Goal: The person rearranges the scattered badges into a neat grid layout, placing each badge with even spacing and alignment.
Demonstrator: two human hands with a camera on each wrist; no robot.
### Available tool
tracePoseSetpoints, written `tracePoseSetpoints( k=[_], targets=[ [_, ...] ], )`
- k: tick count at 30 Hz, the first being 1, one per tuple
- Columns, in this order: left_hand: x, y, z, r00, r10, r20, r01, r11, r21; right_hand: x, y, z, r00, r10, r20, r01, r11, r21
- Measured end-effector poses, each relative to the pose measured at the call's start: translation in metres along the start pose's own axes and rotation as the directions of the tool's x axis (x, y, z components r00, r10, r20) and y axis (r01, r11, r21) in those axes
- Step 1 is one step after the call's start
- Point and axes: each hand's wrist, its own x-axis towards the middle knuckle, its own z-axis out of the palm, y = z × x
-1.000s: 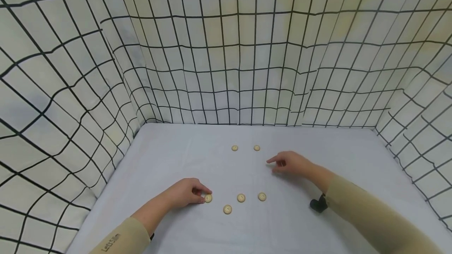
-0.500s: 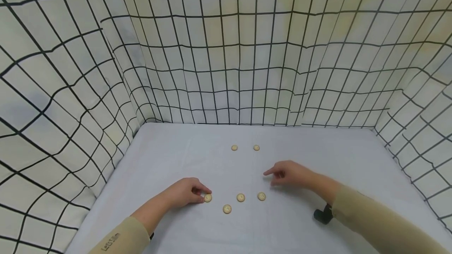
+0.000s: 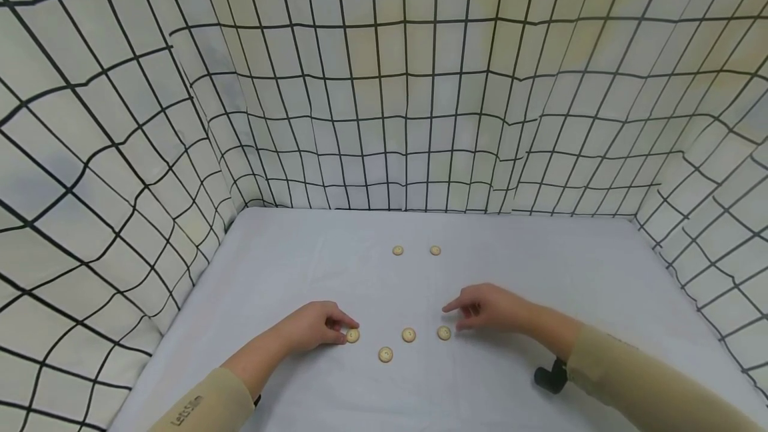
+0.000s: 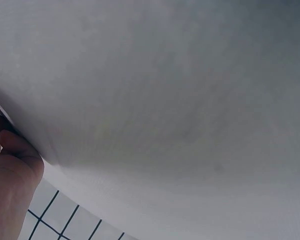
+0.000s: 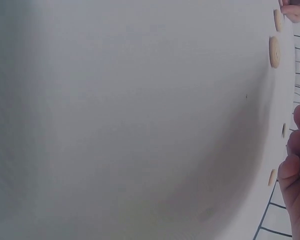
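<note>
In the head view, my left hand (image 3: 313, 324) rests low on the white cloth, thumb and index finger pinching the edge of a round cream button (image 3: 353, 336). My right hand (image 3: 492, 307) hovers over the cloth further right, index finger stretched forward, the other fingers loosely curled around nothing. Its thumb is right beside another cream button (image 3: 444, 333). Between the hands lie a middle button (image 3: 409, 335) and one nearer to me (image 3: 385, 355). The left wrist view shows part of the left hand (image 4: 12, 175); its button is hidden there.
Two more buttons, a far left one (image 3: 398, 250) and a far right one (image 3: 435, 251), lie toward the back of the white-covered table (image 3: 288, 239). White walls with a black grid (image 3: 390, 99) enclose the back and sides. A black device (image 3: 550, 377) hangs under the right wrist.
My right hand has come down from near the far buttons toward me, to beside the right-hand button. The left hand has stayed at its button.
</note>
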Motion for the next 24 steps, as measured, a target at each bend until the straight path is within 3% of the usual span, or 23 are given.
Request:
tracePoseSetpoints(
  k=[13,24],
  targets=[
    [-0.001,0.003,-0.001,1.000,-0.004,-0.008,0.004,1.000,-0.001,0.001,-0.004,0.011,0.996,-0.080,0.040,0.081,0.997,-0.018],
    [-0.002,0.003,-0.002,1.000,0.002,-0.001,-0.002,1.000,-0.002,0.005,-0.005,0.019,0.998,-0.039,0.058,0.044,0.995,-0.091]
  ],
)
